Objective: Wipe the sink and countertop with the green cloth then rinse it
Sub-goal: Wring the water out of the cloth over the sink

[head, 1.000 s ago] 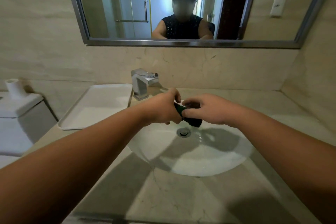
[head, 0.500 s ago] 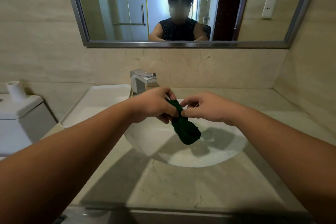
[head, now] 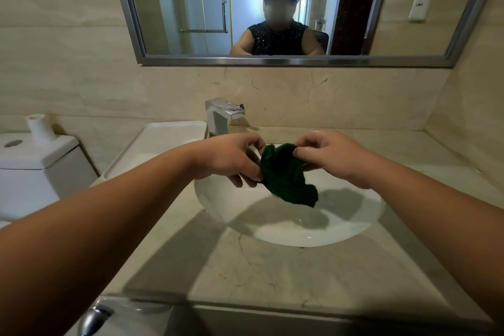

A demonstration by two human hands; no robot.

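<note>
Green and bunched, the cloth (head: 286, 174) hangs above the sink (head: 300, 229) in the head view, held up between both hands. The left hand (head: 231, 158) grips its upper left edge with curled fingers (head: 245, 177). The right hand (head: 330, 157) pinches the upper right edge between thumb and fingertips. The hands sit level and near each other, so the cloth's top edge spans the short gap between them. The rest droops down and to the right, its lower corner free over the basin. The cloth is equally near both hands. Opening it out would, I judge, mean drawing them apart along that top edge. The tap (head: 221, 114) stands just behind the left hand, and no running water shows. The stone table (head: 245, 267) surrounds the sink, with a white tray (head: 169, 133) left of the tap.
</note>
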